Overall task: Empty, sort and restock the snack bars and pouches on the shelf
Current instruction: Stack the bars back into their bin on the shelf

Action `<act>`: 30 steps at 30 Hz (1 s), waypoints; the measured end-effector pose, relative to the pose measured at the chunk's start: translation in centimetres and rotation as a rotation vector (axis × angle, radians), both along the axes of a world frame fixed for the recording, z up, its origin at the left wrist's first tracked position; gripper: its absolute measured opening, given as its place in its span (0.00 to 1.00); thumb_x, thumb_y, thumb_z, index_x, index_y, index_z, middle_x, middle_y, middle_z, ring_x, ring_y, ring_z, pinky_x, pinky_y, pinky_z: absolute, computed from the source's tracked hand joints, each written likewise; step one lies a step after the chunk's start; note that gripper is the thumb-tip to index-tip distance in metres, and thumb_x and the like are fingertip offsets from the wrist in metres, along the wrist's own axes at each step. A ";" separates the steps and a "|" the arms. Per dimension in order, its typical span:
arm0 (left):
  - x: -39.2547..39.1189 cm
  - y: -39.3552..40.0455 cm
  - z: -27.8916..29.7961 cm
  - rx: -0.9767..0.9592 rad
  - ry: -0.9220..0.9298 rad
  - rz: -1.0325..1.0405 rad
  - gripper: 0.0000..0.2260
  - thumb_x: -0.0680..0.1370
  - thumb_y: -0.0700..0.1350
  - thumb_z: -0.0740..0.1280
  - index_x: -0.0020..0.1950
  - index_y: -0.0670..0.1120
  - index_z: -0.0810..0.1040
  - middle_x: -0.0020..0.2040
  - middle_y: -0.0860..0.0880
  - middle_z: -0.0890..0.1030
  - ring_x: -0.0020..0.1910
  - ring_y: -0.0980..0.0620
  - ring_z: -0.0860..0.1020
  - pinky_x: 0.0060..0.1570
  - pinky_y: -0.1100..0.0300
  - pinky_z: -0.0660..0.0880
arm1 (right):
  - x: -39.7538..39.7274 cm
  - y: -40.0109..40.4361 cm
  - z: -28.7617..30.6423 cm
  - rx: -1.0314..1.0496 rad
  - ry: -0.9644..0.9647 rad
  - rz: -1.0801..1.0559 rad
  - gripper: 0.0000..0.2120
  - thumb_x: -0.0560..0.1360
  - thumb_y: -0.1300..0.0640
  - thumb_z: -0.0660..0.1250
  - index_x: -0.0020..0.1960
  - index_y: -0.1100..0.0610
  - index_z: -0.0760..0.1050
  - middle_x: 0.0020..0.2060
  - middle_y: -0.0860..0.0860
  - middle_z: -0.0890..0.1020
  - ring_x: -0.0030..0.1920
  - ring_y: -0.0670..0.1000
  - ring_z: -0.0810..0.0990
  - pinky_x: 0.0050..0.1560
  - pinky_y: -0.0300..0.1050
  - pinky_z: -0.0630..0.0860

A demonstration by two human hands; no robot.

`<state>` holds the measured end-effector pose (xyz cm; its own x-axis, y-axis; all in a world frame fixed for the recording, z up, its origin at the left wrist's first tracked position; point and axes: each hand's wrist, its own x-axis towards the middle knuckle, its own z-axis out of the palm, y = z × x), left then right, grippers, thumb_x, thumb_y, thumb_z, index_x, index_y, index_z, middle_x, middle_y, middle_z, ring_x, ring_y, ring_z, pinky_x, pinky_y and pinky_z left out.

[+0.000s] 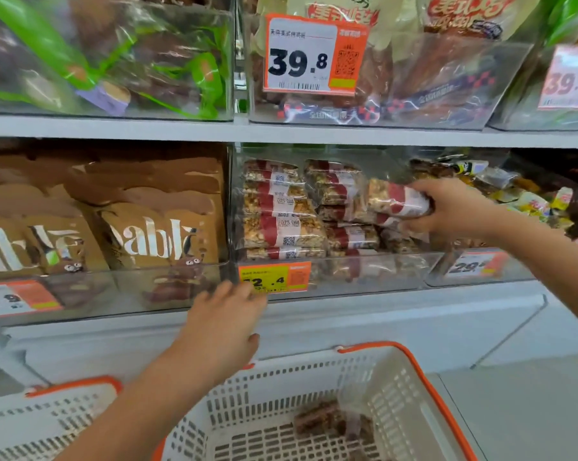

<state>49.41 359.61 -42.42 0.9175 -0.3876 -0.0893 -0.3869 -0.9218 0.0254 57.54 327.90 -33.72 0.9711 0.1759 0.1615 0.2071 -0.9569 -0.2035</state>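
Several nut snack bars in clear wrappers with red bands lie stacked in a clear shelf bin at the middle of the lower shelf. My right hand reaches into the bin from the right and grips one nut bar at the right side of the stack. My left hand hovers with fingers spread just below the bin's front, near its yellow price tag. A white basket with orange rim sits below, holding a dark bar packet.
Brown pouches fill the bin to the left. Small mixed candies fill the bin to the right. The upper shelf holds green-wrapped packs and large bags behind a 39.8 tag. A second white basket stands lower left.
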 end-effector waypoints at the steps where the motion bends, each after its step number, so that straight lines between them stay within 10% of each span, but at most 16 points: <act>1: 0.3 -0.1 -0.2 0.021 -0.004 -0.005 0.20 0.79 0.52 0.61 0.70 0.54 0.64 0.68 0.53 0.65 0.68 0.50 0.64 0.64 0.52 0.66 | 1.5 0.0 0.2 -0.040 0.050 -0.007 0.19 0.68 0.59 0.76 0.56 0.59 0.76 0.45 0.54 0.81 0.43 0.53 0.76 0.40 0.44 0.69; 13: 1.5 -0.6 -0.2 -0.101 -0.008 -0.030 0.18 0.79 0.44 0.58 0.69 0.54 0.65 0.66 0.54 0.65 0.66 0.51 0.63 0.62 0.53 0.66 | 7.8 2.4 -3.2 -0.211 0.199 0.098 0.35 0.69 0.50 0.76 0.71 0.58 0.67 0.66 0.55 0.74 0.65 0.56 0.72 0.63 0.44 0.67; 21: 1.5 -1.1 -0.6 -0.127 -0.018 -0.058 0.18 0.77 0.40 0.57 0.66 0.52 0.67 0.64 0.54 0.65 0.64 0.50 0.63 0.59 0.54 0.66 | 7.3 2.2 -3.5 -0.143 0.047 0.074 0.29 0.58 0.37 0.76 0.53 0.41 0.65 0.56 0.47 0.74 0.61 0.55 0.67 0.64 0.60 0.66; 30: 1.8 -1.2 -0.8 -0.159 -0.018 -0.049 0.21 0.77 0.39 0.58 0.69 0.53 0.66 0.65 0.54 0.66 0.65 0.50 0.64 0.61 0.53 0.67 | 6.7 2.8 -4.2 0.065 -0.013 0.073 0.32 0.62 0.48 0.79 0.61 0.52 0.71 0.57 0.47 0.72 0.65 0.54 0.67 0.70 0.53 0.55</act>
